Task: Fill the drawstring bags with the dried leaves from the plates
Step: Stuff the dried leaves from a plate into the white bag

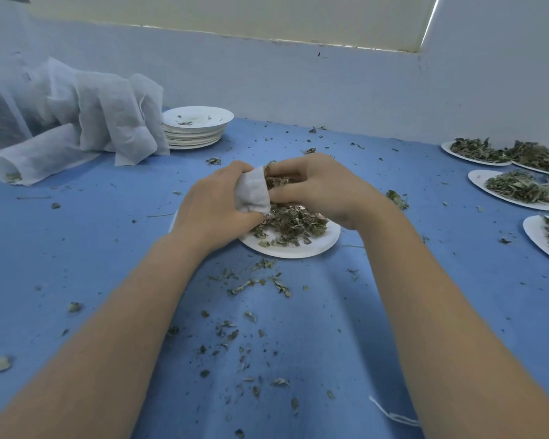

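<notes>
Over the white plate (311, 245) of dried leaves (290, 224) at the blue surface's (108, 248) centre, the left hand (216, 204) grips a small white drawstring bag (252, 193) while, at its three o'clock, the right hand's (320, 188) curled fingers pinch leaves at the bag's mouth.

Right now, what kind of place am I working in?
Probably a small hand-packing station for dried herbs or tea: a blue-covered table against a plain wall, paper plates heaped with dried leaves at right, and a pile of white mesh bags at left.
</notes>
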### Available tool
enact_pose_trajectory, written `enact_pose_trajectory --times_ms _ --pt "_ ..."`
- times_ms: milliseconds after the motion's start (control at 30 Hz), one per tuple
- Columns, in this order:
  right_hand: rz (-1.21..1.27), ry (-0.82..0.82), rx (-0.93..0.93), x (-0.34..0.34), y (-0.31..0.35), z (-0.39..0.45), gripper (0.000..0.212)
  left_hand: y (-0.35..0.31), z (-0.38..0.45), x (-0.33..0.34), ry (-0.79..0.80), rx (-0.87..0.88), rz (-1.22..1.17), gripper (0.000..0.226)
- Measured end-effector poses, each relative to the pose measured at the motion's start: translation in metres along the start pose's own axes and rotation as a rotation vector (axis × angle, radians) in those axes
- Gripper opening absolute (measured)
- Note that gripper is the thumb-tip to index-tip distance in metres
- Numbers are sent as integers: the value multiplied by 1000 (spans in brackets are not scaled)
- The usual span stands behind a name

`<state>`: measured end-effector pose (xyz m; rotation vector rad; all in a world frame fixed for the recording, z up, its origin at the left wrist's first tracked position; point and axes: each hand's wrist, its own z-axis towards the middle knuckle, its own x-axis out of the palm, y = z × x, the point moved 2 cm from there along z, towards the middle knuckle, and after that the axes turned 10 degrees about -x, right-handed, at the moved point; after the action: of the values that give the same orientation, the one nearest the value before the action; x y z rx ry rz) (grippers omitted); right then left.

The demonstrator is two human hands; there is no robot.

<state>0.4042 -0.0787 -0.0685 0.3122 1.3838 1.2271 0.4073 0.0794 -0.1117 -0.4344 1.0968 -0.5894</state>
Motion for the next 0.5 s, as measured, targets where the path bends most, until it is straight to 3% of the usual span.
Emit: enact_pose_trajectory --times_ms 100,200,300,500 --pt "432 16 67 1 -3 -2 25 2 0 0 1 -16 11 45" --pt "615 -19 60 -1 -8 -4 25 2 0 0 -18 -28 4 43" --pt "446 -50 40 1 -14 -4 26 2 0 -1 -24 -35 -5 43" --pt "198 -321 28 9 -15 0 13 -2 -1 1 -17 -19 14 47"
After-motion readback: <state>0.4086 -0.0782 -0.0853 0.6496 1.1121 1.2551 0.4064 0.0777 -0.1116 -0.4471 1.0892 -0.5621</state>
